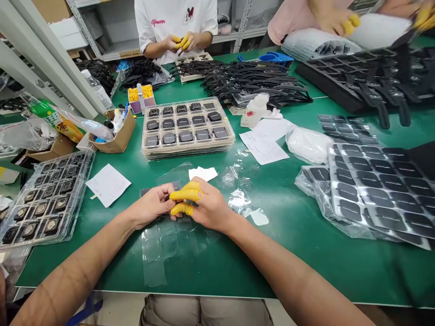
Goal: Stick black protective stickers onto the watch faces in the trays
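My left hand (152, 206) and my right hand (204, 206) meet over the green table, fingers closed together. Yellow finger cots cover the thumb and forefinger of my right hand. Between the fingertips is a small dark piece, mostly hidden, so I cannot make out its kind. Beneath the hands lies a clear plastic sheet (154, 267). Beyond them stands a stack of clear trays (190, 151) holding black square parts. At the left, another clear tray (76, 217) holds black parts, some with round metallic centres. Sheets of black rounded stickers (365, 185) lie at the right.
Paper slips (108, 184) lie left of the hands, more papers (265, 145) beyond. A cardboard box (118, 136), a box of yellow finger cots (141, 97), a white bottle (254, 111) and piled black straps (251, 81) stand further back. Co-workers' hands (181, 43) work across the table.
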### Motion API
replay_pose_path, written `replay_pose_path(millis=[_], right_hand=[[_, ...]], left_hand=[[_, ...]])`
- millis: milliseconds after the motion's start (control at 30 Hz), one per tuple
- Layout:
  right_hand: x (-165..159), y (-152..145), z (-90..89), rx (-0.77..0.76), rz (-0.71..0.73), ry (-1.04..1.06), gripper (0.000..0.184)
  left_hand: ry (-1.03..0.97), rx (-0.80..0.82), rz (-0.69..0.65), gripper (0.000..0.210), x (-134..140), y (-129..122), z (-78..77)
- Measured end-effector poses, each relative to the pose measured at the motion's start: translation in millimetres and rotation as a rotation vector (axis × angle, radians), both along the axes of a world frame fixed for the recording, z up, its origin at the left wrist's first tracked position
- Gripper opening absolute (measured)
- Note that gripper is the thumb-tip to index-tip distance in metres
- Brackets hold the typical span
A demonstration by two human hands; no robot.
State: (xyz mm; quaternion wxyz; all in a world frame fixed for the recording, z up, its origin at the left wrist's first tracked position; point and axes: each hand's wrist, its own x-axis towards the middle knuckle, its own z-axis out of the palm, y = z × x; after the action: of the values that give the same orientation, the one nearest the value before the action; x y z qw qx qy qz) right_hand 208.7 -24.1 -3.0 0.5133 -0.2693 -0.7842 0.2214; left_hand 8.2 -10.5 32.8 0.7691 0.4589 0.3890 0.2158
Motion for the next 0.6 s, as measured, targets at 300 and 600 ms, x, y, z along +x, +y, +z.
replay_pose_path(millis=[300,600], right_hand=[[108,44,6.1,-0.712,-1.02,-0.394,0.04],[67,35,-20.1,-0.118,-0.657,-0.622,0.025]], left_hand=[[0.182,0.2,0.335,0.059,-11,7,-7.6],[0.217,0.336,0.329,0.068,-9,6,-21.7]])
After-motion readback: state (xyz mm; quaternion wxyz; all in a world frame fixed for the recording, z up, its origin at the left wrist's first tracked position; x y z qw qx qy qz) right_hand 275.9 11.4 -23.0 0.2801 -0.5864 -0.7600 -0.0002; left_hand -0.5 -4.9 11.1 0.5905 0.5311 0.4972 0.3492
